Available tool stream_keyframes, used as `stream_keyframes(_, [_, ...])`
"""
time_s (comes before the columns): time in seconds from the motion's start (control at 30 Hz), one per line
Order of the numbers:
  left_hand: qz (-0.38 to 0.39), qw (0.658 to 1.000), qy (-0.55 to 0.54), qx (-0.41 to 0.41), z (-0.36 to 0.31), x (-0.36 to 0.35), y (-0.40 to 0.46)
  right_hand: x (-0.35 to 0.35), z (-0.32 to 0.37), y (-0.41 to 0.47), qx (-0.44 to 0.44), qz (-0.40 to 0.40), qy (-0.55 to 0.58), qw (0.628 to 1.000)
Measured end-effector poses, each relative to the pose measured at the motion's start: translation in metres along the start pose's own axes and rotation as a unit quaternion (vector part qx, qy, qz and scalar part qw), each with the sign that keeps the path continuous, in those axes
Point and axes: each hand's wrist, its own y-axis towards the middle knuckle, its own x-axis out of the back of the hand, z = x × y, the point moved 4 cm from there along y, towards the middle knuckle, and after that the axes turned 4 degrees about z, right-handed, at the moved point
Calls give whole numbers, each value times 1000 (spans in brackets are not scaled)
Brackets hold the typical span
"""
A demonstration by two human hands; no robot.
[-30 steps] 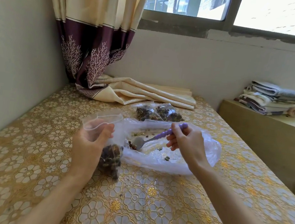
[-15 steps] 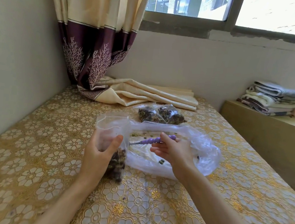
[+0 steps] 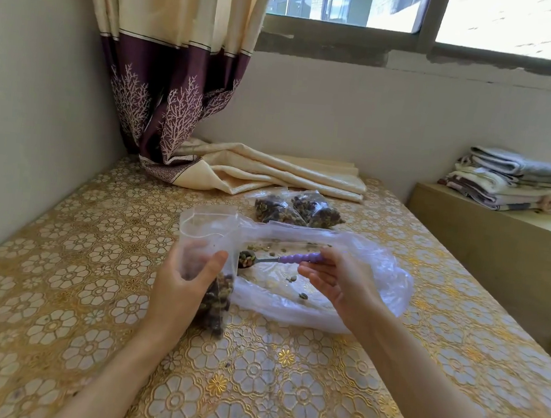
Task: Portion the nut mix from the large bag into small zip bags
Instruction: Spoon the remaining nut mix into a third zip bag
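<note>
Now the small zip bag (image 3: pixel 205 256) stands upright on the floral tablecloth (image 3: pixel 60 290), its mouth gaping, nut mix (image 3: pixel 216 300) dark in the bottom, gripped by the left hand (image 3: pixel 181 280) with thumb in front and fingers blurred behind the plastic. The right hand (image 3: pixel 337 281) pinches the purple-handled spoon (image 3: pixel 279 260), its loaded bowl right at the bag's side, over the large bag (image 3: pixel 328 280), which lies nearly flat with a few scattered nuts. Two filled zip bags (image 3: pixel 296 208) sit behind, contents hard to make out. Folded towels (image 3: pixel 510 179) are cut off at the right edge.
</note>
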Motion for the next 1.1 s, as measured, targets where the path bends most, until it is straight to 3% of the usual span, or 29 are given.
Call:
stream_keyframes(0.4, [44,996,73,-22,8,-6,1,17,45,-8,118,-43,30,992])
stream_keyframes(0.77, [43,996,73,-25,12,-7,4,-21,68,-38,198,61,6,978])
stream_keyframes(1.1, [41,998,51,14,15,-5,3,-39,72,-50,301,169,-106,933])
